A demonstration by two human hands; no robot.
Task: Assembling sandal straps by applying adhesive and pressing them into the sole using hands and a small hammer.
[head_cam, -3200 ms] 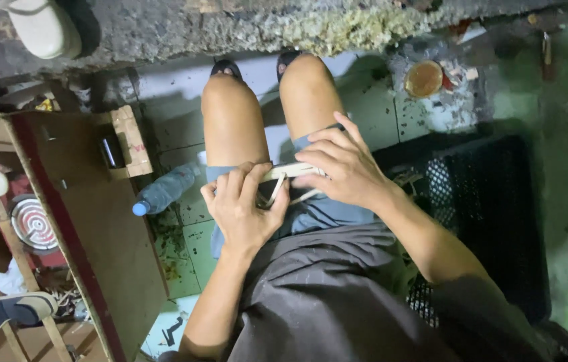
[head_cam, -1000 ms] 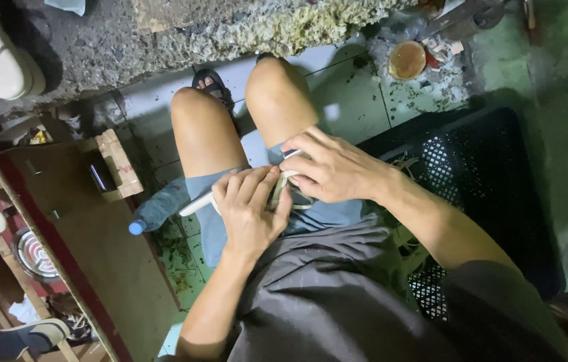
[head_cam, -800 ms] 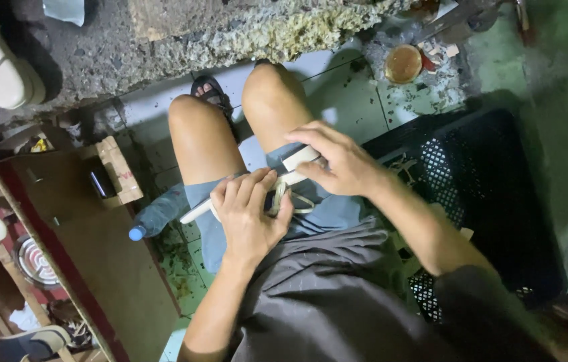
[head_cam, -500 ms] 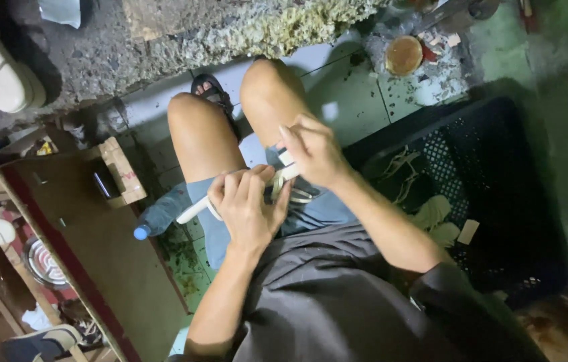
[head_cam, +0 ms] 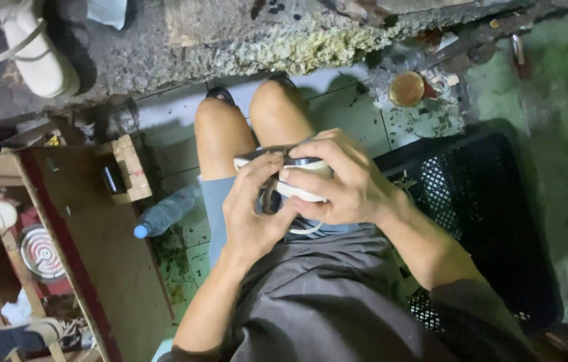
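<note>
So we've got a pale off-white strip piece point(head_cam: 301, 175) sitting right over our lap, just near of the knees, with some dark bits on its top edge that we can't really make out. Our right hand point(head_cam: 344, 184) is curled around it from the right, fingers wrapped over the top and closed on it. Our left hand point(head_cam: 254, 214) comes up from the near-left, fingers bent and pinched against the left end of the same piece, so both hands are clamped on it and pretty much touching each other. A thin pale cord loops out just below the hands onto the blue shorts point(head_cam: 220, 208).

Around us: a black plastic crate point(head_cam: 491, 221) close on the right, a plastic bottle with a blue cap point(head_cam: 163, 214) lying on the tiled floor to the left, a wooden bench point(head_cam: 90, 255) further left, and a small cup of brownish liquid point(head_cam: 407, 88) far right by the rough concrete edge.
</note>
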